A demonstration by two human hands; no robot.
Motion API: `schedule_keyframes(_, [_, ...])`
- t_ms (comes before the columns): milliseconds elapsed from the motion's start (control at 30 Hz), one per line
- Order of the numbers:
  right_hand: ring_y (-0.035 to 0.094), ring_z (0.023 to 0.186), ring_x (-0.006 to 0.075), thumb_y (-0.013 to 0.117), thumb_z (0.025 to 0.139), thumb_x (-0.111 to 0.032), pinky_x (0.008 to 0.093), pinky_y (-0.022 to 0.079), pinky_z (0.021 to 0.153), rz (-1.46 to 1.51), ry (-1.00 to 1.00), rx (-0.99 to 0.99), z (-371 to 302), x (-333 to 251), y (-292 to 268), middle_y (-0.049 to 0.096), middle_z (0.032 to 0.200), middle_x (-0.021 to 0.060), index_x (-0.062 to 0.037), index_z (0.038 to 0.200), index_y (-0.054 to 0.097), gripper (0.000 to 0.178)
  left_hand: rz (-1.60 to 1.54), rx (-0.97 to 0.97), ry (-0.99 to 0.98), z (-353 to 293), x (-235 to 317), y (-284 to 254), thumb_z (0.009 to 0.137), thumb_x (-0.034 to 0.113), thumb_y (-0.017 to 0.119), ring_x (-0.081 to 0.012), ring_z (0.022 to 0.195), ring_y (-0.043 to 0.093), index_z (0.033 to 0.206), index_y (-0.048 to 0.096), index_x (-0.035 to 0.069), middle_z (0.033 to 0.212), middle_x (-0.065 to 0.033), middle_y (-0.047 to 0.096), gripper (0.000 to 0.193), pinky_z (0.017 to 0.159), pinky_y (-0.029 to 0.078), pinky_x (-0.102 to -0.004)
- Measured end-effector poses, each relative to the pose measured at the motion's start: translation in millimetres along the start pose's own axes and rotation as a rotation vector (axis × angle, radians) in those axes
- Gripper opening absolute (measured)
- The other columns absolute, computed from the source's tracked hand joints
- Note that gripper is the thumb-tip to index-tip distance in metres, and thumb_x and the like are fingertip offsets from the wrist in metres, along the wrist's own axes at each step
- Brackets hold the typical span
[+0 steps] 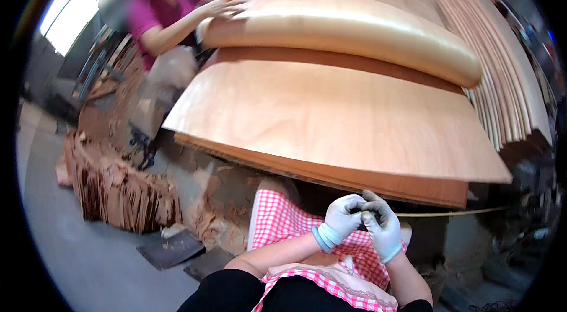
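Observation:
My left hand (pixel 342 219) and my right hand (pixel 383 227), both in white work gloves, meet in front of my pink checked apron (pixel 277 213). Their fingers are bent inward and pinched around something small and dark, which the gloves mostly hide. Just beyond them lies the near edge of a large pale wood veneer sheet (pixel 319 120), on top of a stack of brown sheets (pixel 354 183). Farther back, a veneer sheet is curled over into a long roll (pixel 348 25). Neither hand touches the veneer.
Across at the left, a co-worker in a magenta shirt (pixel 142 14) rests a hand with an orange object on the roll. Stacked wavy sheets (pixel 490 46) stand at the right. A bundle of veneer scraps (pixel 118 188) and loose pieces (pixel 207 217) lie on the left floor.

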State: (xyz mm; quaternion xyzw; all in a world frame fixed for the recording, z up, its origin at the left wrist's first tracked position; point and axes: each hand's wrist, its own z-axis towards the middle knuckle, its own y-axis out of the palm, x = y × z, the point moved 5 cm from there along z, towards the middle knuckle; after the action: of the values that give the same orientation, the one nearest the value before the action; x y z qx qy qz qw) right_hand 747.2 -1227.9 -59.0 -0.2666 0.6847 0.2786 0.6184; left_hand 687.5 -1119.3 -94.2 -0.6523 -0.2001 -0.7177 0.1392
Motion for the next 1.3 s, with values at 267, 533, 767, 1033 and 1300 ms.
schedule_keyframes(267, [0.064, 0.076, 0.0204, 0.063, 0.085, -0.021, 0.0325, 0.050, 0.071, -0.858, 0.199, -0.044, 37.7, 40.4, -75.6, 0.067, 0.080, 0.0134, 0.0028, 0.088, 0.067, 0.025, -0.292, 0.881, -0.082, -8.4, -41.8, -263.6, 0.077, -0.009, 0.065, -0.0109, 0.070, 0.060, 0.080, 0.065, 0.003, 0.080, -0.0050, 0.066, 0.012, 0.067, 0.050, -0.0241])
schedule_keyframes(533, [0.063, 0.076, 0.0197, 0.064, 0.083, -0.017, 0.0332, 0.050, 0.073, -1.019, 0.403, 0.135, 28.0, 71.7, -228.3, 0.068, 0.082, 0.0118, 0.0037, 0.091, 0.066, 0.022, 0.372, 1.274, -0.091, -32.7, -49.0, -552.3, 0.074, 0.003, 0.076, -0.0073, 0.064, 0.052, 0.073, 0.064, 0.003, 0.069, 0.0000, 0.062, 0.012, 0.061, 0.046, -0.0238])
schedule_keyframes(767, [0.067, 0.080, 0.0271, 0.066, 0.079, -0.024, 0.0357, 0.050, 0.075, -1.221, 0.565, -0.018, 53.1, 63.7, -177.2, 0.068, 0.085, 0.0195, 0.0048, 0.089, 0.068, 0.030, 0.587, 1.204, -0.378, -22.4, -56.8, -596.0, 0.074, 0.019, 0.078, -0.0133, 0.066, 0.059, 0.089, 0.069, -0.001, 0.078, -0.0075, 0.069, 0.026, 0.066, 0.048, -0.0306])
schedule_keyframes(1033, [0.067, 0.082, 0.0305, 0.067, 0.075, -0.040, 0.0389, 0.050, 0.074, -1.334, 0.663, -0.072, 70.8, 81.1, -177.0, 0.067, 0.088, 0.0218, 0.0009, 0.090, 0.069, 0.044, 0.876, 0.954, -0.445, -9.0, -57.9, -590.2, 0.080, 0.019, 0.069, -0.0160, 0.077, 0.060, 0.097, 0.067, 0.001, 0.089, -0.0074, 0.068, 0.025, 0.072, 0.050, -0.0326])
schedule_keyframes(1300, [0.067, 0.078, 0.0290, 0.072, 0.071, -0.038, 0.0370, 0.051, 0.073, -1.216, 0.737, -0.050, 71.4, 104.3, -196.0, 0.069, 0.082, 0.0187, -0.0005, 0.084, 0.070, 0.040, 1.472, 1.300, -0.596, 24.9, 19.8, -472.4, 0.077, 0.033, 0.073, -0.0328, 0.107, 0.058, 0.131, 0.046, 0.001, 0.119, -0.0223, 0.058, 0.069, 0.091, 0.046, -0.0435])
